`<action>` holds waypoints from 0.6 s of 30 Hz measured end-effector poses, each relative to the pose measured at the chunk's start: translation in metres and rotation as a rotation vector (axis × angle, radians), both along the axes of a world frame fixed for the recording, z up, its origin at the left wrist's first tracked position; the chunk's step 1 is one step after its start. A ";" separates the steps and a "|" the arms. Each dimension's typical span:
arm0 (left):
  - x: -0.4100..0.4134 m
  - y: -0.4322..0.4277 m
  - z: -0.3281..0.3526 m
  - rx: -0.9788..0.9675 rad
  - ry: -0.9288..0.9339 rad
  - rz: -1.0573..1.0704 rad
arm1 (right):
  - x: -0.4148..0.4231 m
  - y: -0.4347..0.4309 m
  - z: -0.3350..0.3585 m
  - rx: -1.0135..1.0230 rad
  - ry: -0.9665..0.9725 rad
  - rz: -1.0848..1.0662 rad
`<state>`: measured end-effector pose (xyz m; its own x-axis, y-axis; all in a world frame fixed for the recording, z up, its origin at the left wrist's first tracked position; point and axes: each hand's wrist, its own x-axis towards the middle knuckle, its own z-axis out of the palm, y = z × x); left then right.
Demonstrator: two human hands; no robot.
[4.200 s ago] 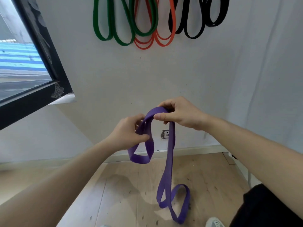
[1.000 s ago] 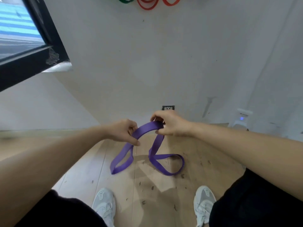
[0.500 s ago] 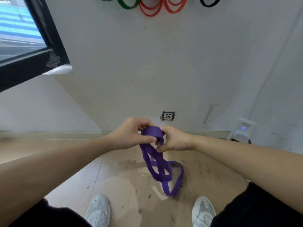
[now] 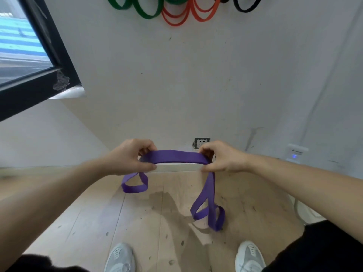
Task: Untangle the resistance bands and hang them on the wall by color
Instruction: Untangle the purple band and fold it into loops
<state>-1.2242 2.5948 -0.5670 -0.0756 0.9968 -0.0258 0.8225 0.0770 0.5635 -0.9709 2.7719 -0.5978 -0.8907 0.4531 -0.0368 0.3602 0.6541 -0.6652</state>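
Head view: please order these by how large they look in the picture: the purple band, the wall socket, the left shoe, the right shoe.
1. Purple band, stretched between both hands.
2. Left shoe and right shoe: they look alike, and both are cut by the frame edge, so I do not rank them.
3. Wall socket, though it is farther away.

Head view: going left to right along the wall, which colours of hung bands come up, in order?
green bands → orange bands → black bands
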 end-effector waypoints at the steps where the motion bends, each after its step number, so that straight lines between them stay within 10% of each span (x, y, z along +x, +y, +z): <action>1: 0.000 0.000 -0.001 -0.029 0.039 0.010 | 0.000 -0.002 0.007 0.033 0.007 0.000; 18: 0.061 0.035 0.020 0.260 -0.522 0.075 | -0.019 -0.017 0.070 0.218 0.322 -0.047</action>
<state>-1.1634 2.6298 -0.5475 -0.1888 0.9679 0.1660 0.4285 -0.0709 0.9007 -0.9897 2.7551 -0.5281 -0.8191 0.4596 0.3432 0.1881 0.7804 -0.5963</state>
